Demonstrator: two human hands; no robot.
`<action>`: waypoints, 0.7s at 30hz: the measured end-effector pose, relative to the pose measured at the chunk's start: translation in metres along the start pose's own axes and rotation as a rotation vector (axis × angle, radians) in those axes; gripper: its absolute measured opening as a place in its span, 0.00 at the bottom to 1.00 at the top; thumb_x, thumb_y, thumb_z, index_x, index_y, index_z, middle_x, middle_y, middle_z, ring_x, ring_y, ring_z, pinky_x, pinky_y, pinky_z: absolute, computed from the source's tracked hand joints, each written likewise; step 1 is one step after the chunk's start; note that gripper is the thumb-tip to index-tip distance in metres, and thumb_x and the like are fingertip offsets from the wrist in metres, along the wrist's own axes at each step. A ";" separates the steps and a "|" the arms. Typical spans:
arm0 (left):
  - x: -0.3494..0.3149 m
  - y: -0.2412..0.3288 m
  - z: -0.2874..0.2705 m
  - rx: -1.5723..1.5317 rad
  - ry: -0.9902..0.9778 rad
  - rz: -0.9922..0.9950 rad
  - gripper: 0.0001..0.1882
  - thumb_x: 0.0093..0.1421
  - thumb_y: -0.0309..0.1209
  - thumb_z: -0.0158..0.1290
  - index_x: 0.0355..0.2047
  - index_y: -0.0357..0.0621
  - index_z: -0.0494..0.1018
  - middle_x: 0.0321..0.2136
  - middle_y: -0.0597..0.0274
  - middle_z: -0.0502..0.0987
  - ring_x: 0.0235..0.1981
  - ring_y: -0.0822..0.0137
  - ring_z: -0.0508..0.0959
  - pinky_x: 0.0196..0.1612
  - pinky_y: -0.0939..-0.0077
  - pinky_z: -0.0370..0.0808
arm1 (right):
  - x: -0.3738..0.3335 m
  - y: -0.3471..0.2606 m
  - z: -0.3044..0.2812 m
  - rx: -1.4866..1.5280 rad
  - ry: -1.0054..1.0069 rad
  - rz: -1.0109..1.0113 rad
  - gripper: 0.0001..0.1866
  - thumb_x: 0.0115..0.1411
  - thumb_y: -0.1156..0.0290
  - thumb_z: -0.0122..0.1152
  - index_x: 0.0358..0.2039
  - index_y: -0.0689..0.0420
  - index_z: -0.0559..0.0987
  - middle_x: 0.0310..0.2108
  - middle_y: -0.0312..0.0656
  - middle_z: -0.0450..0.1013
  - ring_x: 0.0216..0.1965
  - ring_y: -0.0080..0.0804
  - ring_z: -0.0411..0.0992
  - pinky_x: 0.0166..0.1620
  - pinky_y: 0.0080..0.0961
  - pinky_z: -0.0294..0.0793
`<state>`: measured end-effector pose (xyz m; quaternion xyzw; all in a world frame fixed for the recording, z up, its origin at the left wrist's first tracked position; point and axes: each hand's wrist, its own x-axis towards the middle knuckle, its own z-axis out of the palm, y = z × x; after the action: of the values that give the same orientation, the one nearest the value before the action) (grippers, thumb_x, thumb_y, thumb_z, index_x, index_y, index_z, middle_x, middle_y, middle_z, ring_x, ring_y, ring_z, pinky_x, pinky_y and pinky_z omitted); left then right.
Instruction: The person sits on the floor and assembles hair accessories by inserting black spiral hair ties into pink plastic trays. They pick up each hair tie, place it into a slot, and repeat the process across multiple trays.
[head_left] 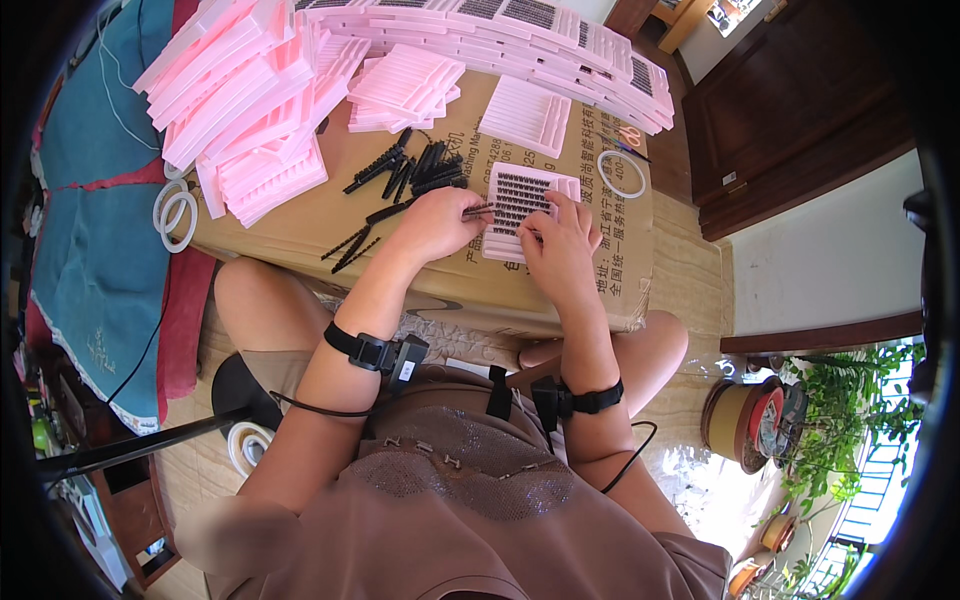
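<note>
A pink ridged tray (512, 249) lies on the cardboard box in front of me, with several rows of black false-eyelash strips (522, 190) across it. At its left edge my left hand (440, 224) pinches a dark eyelash strip (478, 211), which points toward the rows. My right hand (562, 248) rests over the tray's right side, fingers bent and tips close together on the rows. What lies under those fingertips is hidden. Loose black strips (438, 168) are heaped just beyond my left hand, and a few more (352, 247) lie beside its wrist.
The cardboard box (400, 285) serves as the work surface. Empty pink trays (250, 100) are piled at the left, with another tray (527, 113) farther off. Filled trays (600, 70) are stacked along the back. Scissors (628, 137) and a white ring (622, 174) lie at the right.
</note>
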<state>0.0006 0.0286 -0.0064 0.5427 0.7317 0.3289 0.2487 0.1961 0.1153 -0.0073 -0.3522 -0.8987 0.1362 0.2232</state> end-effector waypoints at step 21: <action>0.005 0.015 0.001 0.170 0.104 0.055 0.17 0.50 0.41 0.67 0.31 0.39 0.84 0.28 0.42 0.80 0.32 0.45 0.81 0.37 0.55 0.77 | -0.005 0.015 -0.023 0.008 -0.013 0.070 0.09 0.54 0.59 0.71 0.30 0.50 0.87 0.65 0.47 0.67 0.67 0.52 0.57 0.64 0.55 0.49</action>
<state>0.0090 0.0367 0.0043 0.5641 0.7536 0.2999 0.1544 0.2193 0.1250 0.0051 -0.3819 -0.8865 0.1499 0.2139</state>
